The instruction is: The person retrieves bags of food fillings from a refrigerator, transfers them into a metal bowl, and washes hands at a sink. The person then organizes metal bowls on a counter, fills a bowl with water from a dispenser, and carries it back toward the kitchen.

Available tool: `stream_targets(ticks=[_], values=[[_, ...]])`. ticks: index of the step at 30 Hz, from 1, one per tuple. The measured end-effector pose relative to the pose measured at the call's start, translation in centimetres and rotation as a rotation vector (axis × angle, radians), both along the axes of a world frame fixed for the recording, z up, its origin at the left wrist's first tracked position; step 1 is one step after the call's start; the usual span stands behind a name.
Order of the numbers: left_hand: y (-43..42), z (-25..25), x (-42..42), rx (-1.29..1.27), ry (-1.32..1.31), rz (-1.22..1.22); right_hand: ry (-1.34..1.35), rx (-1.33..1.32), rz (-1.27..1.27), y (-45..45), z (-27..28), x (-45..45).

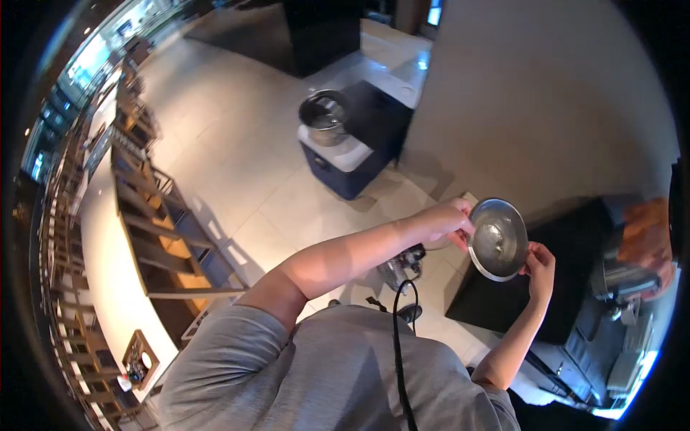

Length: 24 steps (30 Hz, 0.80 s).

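Note:
A round stainless steel bowl [494, 260] is held up in front of me, tilted so that its inside faces the camera. My left hand [456, 221] grips its left rim, thumb and fingers closed on the edge. On the opposite side, my right hand [539, 264] pinches the lower right rim. A bright, glassy patch shows inside the bowl; whether it is liquid or a reflection I cannot tell. Behind my left hand, a pale round shape is partly hidden.
A dark blue box with a white top [346, 152] stands on the tiled floor, carrying a metal pot [323, 108]. A black counter [535, 276] is at right, beside a wall [546, 93]. Chairs line a long table [108, 244] at left. A black cable [397, 345] hangs before my chest.

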<state>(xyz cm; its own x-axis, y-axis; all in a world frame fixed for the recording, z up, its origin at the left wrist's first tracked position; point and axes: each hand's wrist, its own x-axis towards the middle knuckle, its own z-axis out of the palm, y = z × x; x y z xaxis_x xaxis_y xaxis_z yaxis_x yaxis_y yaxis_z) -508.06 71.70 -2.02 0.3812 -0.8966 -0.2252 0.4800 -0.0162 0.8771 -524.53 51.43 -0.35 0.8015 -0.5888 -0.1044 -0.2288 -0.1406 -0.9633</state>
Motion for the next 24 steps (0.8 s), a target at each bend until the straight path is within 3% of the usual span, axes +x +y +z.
stream_targets(ticks=[8, 15, 17, 24], values=[[20.2, -0.8, 8.2, -0.007, 0.047, 0.302, 0.061, -0.008, 0.341, 14.2, -3.3, 16.8], [30.5, -5.7, 18.4, 0.071, 0.050, 0.487, 0.018, 0.026, 0.540, 23.8, -7.2, 31.2], [32.9, -6.3, 21.8, 0.118, 0.039, 0.507, -0.015, 0.032, 0.677, 25.6, -8.1, 35.6], [40.1, -5.0, 33.9, 0.172, 0.095, 0.624, -0.028, 0.016, 0.760, 33.2, -7.7, 50.6]])
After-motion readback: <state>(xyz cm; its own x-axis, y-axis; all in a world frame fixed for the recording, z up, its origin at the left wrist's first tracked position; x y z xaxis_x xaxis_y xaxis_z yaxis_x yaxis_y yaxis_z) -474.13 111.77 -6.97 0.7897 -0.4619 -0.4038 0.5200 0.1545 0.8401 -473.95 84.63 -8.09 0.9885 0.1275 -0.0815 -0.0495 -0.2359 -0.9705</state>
